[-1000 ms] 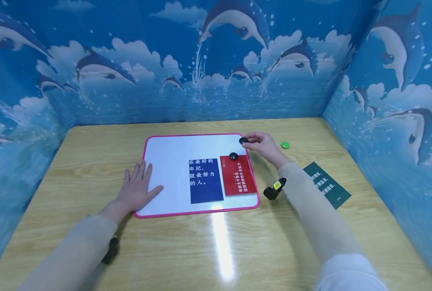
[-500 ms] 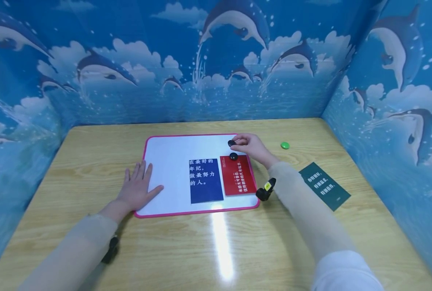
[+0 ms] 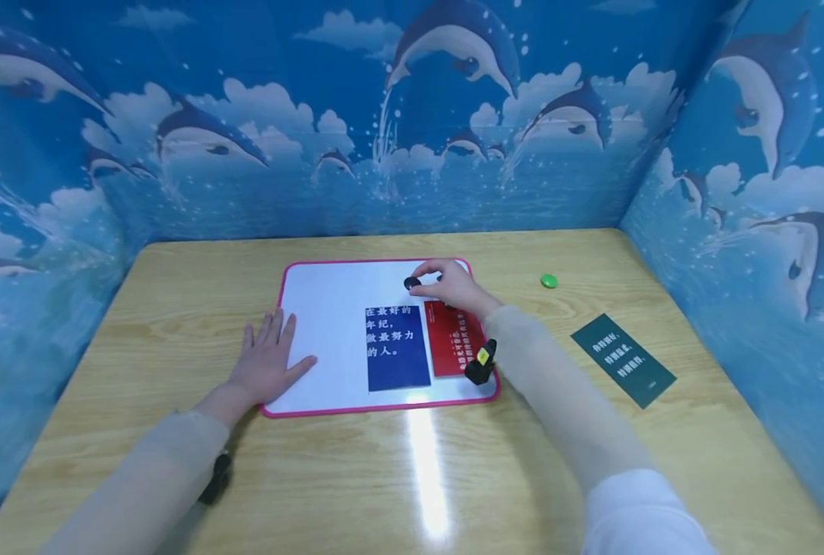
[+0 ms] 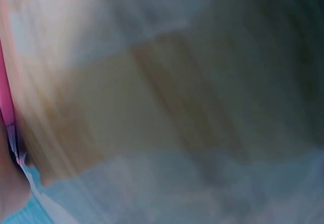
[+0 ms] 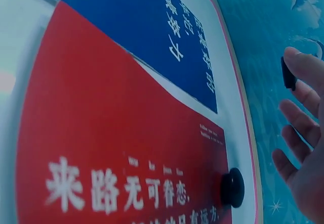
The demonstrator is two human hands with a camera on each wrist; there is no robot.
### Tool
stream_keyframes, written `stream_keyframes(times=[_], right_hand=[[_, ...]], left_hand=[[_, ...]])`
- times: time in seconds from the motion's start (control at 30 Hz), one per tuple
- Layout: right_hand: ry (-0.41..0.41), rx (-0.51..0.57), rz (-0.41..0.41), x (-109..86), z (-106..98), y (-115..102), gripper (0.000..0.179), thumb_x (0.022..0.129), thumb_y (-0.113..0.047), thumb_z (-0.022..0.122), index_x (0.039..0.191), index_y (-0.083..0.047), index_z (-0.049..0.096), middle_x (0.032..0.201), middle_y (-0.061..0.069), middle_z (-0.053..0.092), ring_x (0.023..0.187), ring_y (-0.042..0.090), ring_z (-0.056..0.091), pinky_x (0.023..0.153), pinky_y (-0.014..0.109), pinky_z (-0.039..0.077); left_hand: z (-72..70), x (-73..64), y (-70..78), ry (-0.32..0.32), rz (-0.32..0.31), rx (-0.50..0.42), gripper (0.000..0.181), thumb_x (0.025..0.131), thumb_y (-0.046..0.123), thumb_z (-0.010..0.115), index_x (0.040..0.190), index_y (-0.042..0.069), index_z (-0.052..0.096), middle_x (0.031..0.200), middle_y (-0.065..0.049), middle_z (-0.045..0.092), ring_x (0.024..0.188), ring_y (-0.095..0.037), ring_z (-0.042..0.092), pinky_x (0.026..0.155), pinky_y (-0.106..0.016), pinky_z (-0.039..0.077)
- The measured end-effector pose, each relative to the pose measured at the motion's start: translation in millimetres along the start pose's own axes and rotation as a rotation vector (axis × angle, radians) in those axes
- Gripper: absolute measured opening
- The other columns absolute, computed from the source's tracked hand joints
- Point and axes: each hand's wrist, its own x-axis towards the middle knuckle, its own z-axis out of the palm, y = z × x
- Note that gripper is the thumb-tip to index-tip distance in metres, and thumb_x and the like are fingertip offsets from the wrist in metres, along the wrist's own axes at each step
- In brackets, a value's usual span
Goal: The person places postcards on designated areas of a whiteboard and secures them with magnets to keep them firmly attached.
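A round black magnet [image 3: 412,284] is pinched between the thumb and index finger of my right hand [image 3: 453,287], above the top edge of the blue card [image 3: 398,366]. The right wrist view shows this held magnet [image 5: 288,74] edge-on. Beside the blue card lies a red card [image 3: 442,351], partly covered by my right hand and wrist camera. A second black magnet [image 5: 234,187] sits at the red card's edge. Both cards lie on a pink-rimmed whiteboard [image 3: 328,339]. With fingers spread, my left hand [image 3: 264,366] rests flat on the board's left edge.
On the wooden table [image 3: 356,478], a green magnet [image 3: 549,281] lies right of the board. A dark green card [image 3: 623,360] with white writing is nearer the right side. Dolphin-printed walls [image 3: 245,193] enclose the table's back and sides. The left wrist view is mostly blurred.
My right hand has moved left with the black magnet, from the board's top right corner to above the blue card. My left hand has stayed in place on the board.
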Motion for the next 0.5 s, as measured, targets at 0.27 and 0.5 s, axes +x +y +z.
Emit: stream_keyframes(times=[0.27,0.5], right_hand=[[-0.02,-0.166,-0.112,11.0,21.0,-3.0,0.029,0.078,-0.03,0.076,0.101,-0.013,0.069,0.117,0.003,0.062,0.123,0.022,0.043,0.109,0.043,0.032],[-0.044,-0.232,-0.09,14.7,34.3,-4.8,0.03,0.076,-0.035,0.076,0.099,-0.016,0.07,0.123,0.002,0.058,0.125,0.023,0.037,0.109,0.043,0.029]], left_hand=[[0.1,-0.7,0.0,-0.007,0.0,-0.006,0.093,0.089,0.063,0.04,0.149,0.0,0.008,0.156,-0.025,-0.002,0.143,-0.044,-0.003,0.11,-0.065,-0.007],[-1.8,-1.5,1.6,-0.014,-0.001,-0.018,0.092,0.09,0.062,0.04,0.149,0.001,0.007,0.156,-0.024,-0.003,0.143,-0.043,-0.005,0.111,-0.063,-0.008]])
